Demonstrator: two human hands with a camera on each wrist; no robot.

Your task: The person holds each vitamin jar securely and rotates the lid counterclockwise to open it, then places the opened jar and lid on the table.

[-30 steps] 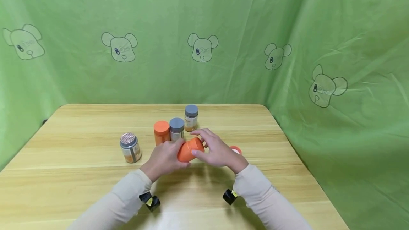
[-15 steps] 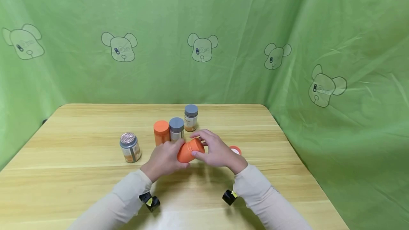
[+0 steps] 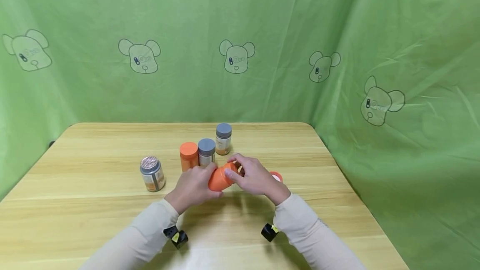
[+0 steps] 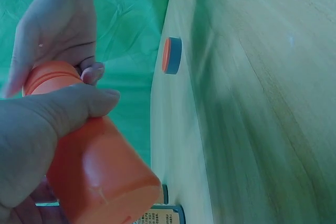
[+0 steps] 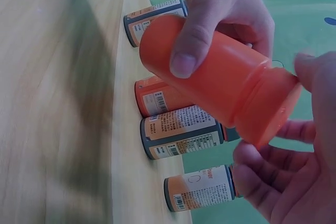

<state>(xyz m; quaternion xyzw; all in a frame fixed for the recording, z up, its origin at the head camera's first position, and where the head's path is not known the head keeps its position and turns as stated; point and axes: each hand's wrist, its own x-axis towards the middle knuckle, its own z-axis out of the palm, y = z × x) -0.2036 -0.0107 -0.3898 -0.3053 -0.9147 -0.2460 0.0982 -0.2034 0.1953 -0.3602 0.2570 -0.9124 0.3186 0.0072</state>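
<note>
An orange bottle (image 3: 217,181), tilted with its capped end up to the right, is held above the table. My left hand (image 3: 193,187) grips its body, with the thumb (image 4: 89,103) lying across it in the left wrist view. At the upper end, the fingers and thumb of my right hand (image 3: 256,178) curl round the orange lid (image 5: 269,106). Just behind the hands stand another orange bottle (image 3: 189,158) and a bottle with a grey lid (image 3: 206,149), side by side. The held bottle's far side is hidden in the head view.
A lidless bottle with a foil seal (image 3: 152,174) stands to the left on the wooden table (image 3: 93,166). Farther back is another grey-lidded bottle (image 3: 223,139). A loose lid (image 3: 276,176) lies beyond my right wrist, partly hidden. Green cloth (image 3: 187,91) hangs behind the table.
My right hand's fingers and thumb have shifted on the lid and now cover more of it. The left hand and the bottle hold nearly the same place.
</note>
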